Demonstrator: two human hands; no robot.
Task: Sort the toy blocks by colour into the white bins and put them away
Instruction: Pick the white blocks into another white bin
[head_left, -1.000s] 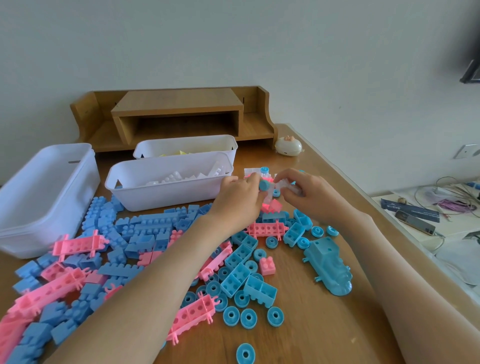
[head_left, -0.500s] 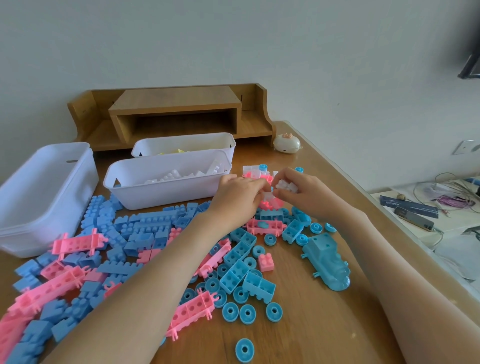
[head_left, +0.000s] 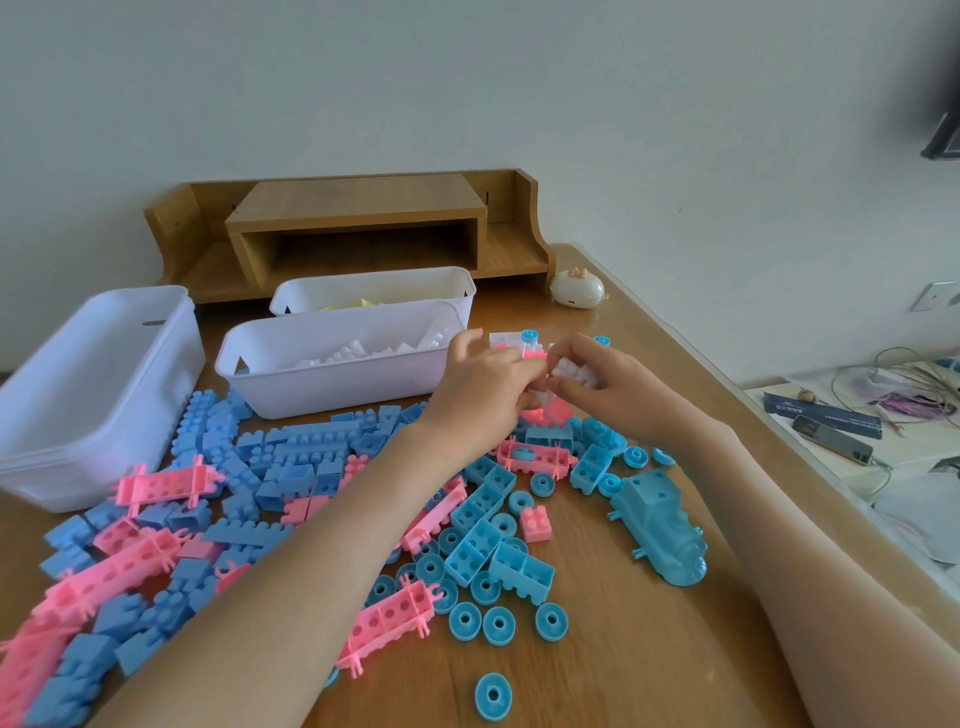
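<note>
Right hand (head_left: 610, 389) grips white block (head_left: 571, 371); left hand (head_left: 483, 395) pinches joined pieces (head_left: 543, 404), probably prying colours apart. Bin of whites (head_left: 332, 387) stands just beside.

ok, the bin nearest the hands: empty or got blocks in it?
Not empty. White blocks lie inside the bin, seen over its front wall, mostly toward the right end. How deep they sit cannot be told.

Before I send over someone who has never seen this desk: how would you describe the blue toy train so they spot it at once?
Start at the wooden table and go to the right edge of the block pile, just left of the person's right forearm. There lies the blue train. Unlike the bricks and ring-shaped wheels beside it, it is one large moulded locomotive.
</note>
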